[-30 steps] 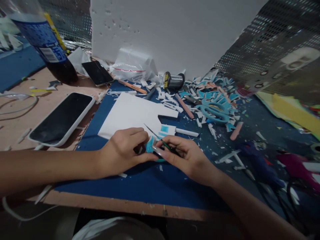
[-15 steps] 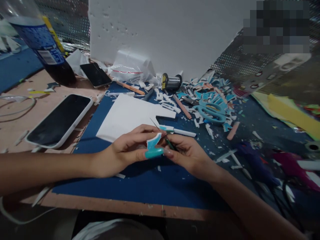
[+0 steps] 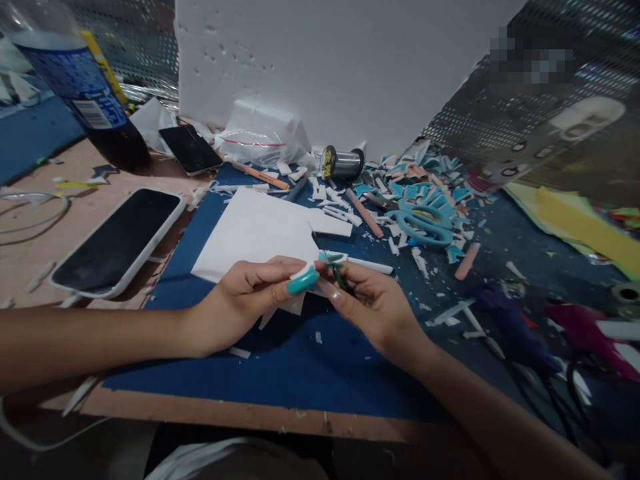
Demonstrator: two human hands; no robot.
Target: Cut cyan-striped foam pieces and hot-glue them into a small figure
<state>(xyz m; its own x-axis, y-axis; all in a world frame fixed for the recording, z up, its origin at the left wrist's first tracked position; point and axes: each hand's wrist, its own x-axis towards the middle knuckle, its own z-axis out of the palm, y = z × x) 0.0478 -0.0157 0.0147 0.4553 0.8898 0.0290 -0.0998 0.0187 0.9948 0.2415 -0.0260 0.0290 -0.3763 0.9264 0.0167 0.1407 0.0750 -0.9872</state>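
Observation:
My left hand (image 3: 250, 290) pinches a small blue-and-white foam piece (image 3: 303, 270), mostly covered by its long teal thumbnail. Closed around a thin, pointed tool (image 3: 339, 277) with a dark green part, my right hand (image 3: 377, 303) is close beside it. The tool's slim tip points up and away; its exact kind is unclear. Both hands meet above the blue mat (image 3: 300, 380), fingertips close together. Just beyond them lies a white sheet (image 3: 255, 230) with a notched right side. A white-and-teal stick-like item (image 3: 367, 265) rests behind my right hand.
Scissors with blue handles (image 3: 423, 223) lie by a heap of foam scraps (image 3: 430, 177). A wire spool (image 3: 345, 163), a phone (image 3: 120, 243) and a soda bottle (image 3: 95, 100) stand around the mat. Glue-gun-like tools (image 3: 515, 327) with cords are at right.
My left hand has turned the foam piece, which now shows less behind the thumb. The tool's tip has swung slightly right and farther up. Pale scraps now show below the left fingers.

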